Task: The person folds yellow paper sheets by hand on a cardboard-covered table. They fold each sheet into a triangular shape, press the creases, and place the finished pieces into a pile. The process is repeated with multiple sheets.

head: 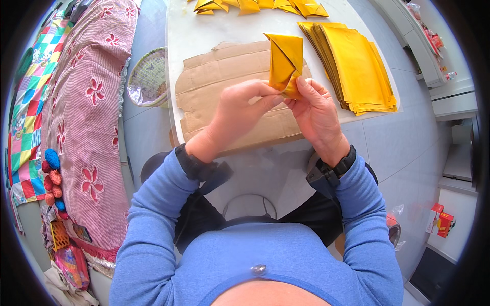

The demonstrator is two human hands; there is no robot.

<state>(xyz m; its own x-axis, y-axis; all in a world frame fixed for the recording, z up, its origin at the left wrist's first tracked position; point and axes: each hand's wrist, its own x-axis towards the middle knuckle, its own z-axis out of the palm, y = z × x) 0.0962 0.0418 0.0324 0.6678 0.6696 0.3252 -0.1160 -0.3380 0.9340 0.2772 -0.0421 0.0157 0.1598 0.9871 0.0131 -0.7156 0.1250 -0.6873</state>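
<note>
A partly folded sheet of gold foil paper (286, 57) is held up above a flattened piece of brown cardboard (222, 76). Diagonal creases cross its face, and its lower end is bent inward. My right hand (316, 111) pinches the lower right part between thumb and fingers. At the lower left corner, the thumb and forefinger of my left hand (245, 105) close on the paper's edge. To the right lies a fanned stack of flat gold paper sheets (356, 69). Several folded gold paper pieces (260, 5) sit along the table's far side.
The white table (191, 23) has a transparent cover over its edge. A mesh waste basket (149, 78) stands left of it. Further left, a pink patterned cloth (93, 126) covers a long seat, with several yarn balls (53, 178) on it. White cabinets (453, 99) line the right.
</note>
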